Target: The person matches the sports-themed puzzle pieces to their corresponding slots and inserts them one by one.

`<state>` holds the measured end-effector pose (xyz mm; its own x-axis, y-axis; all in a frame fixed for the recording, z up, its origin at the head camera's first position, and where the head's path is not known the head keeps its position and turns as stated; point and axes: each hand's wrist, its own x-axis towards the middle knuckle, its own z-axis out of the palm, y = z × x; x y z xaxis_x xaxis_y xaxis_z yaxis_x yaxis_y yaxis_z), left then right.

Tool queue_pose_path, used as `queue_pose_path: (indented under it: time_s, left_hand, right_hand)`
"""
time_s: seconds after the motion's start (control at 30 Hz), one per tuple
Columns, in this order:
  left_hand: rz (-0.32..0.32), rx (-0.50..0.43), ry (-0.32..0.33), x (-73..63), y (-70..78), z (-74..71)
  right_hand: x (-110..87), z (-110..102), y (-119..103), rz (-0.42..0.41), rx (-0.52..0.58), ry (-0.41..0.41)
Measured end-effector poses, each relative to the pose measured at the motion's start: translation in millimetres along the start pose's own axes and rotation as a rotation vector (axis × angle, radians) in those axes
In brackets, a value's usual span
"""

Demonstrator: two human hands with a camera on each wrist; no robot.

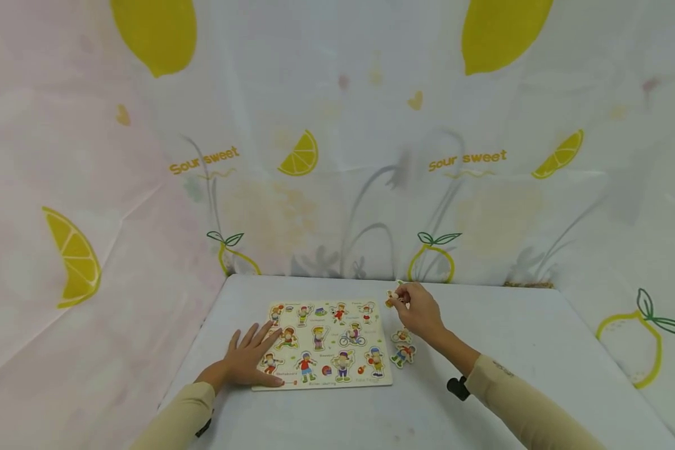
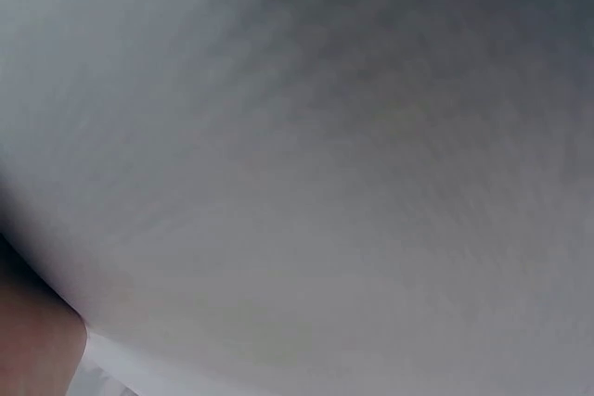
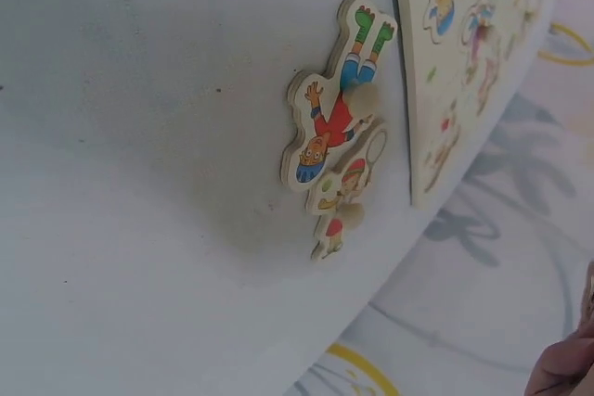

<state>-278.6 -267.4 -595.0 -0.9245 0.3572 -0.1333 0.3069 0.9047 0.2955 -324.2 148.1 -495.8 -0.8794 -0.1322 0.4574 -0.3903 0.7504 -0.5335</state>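
Observation:
A wooden peg puzzle board (image 1: 330, 350) lies on the white table, with cartoon sports figures on its face. My left hand (image 1: 249, 357) rests flat over the board's left side, fingers spread. Just past the board's far right corner, my right hand (image 1: 420, 310) pinches a small puzzle piece (image 1: 390, 299) between thumb and fingers; the fingers cover much of it. Nearer me, beside the board's right edge, lie a roller-skater piece (image 1: 403, 355) and a piece with a racket (image 1: 402, 336). In the right wrist view the skater's round knob (image 3: 362, 100) stands up.
Behind the table (image 1: 495, 337) hangs a lemon-print cloth (image 1: 337, 206), which also covers both sides. A small black device (image 1: 458, 388) sits at the right wrist. The left wrist view is mostly a blurred pale surface (image 2: 297, 229).

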Motion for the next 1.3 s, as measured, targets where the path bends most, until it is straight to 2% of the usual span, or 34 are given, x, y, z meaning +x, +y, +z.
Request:
queue_pose_path:
  time_s: [0.2, 0.3, 0.47, 0.57, 0.67, 0.8, 0.9, 1.07, 1.3]
  left_hand:
    - [0.014, 0.017, 0.005, -0.7, 0.1, -0.3]
    - [0.025, 0.005, -0.003, -3.3, 1.8, -4.4]
    - [0.047, -0.030, 0.022, -3.7, 4.5, -14.4]
    - [0.028, 0.005, 0.010, -2.8, 6.1, -17.5]
    - [0.014, -0.004, -0.003, -4.9, 9.5, -19.2]
    - [0.036, -0.030, -0.015, -9.1, 14.5, -17.7]
    - [0.045, -0.011, -0.022, -11.8, 15.4, -14.2]
    - [0.034, -0.006, -0.028, -11.7, 14.8, -12.0]
    - [0.015, -0.022, -0.022, -7.7, 11.2, -10.8]
  right_hand:
    - [0.6, 1.2, -1.4, 0.034, -0.079, 0.006]
    - [1.7, 2.4, -1.1, 0.061, -0.091, -0.050]
    - [6.3, 5.6, 0.7, 0.109, -0.091, -0.194]
    - [5.1, 9.6, -0.3, 0.103, -0.083, -0.217]
    - [1.3, 15.5, -2.6, 0.086, -0.077, -0.220]
    - [-4.4, 26.5, -3.2, 0.090, -0.077, -0.251]
    - [-7.1, 37.6, -4.1, 0.091, -0.048, -0.270]
    - [-2.1, 54.0, -8.8, 0.054, -0.009, -0.294]
    - [8.4, 72.1, -17.0, -0.052, -0.121, -0.329]
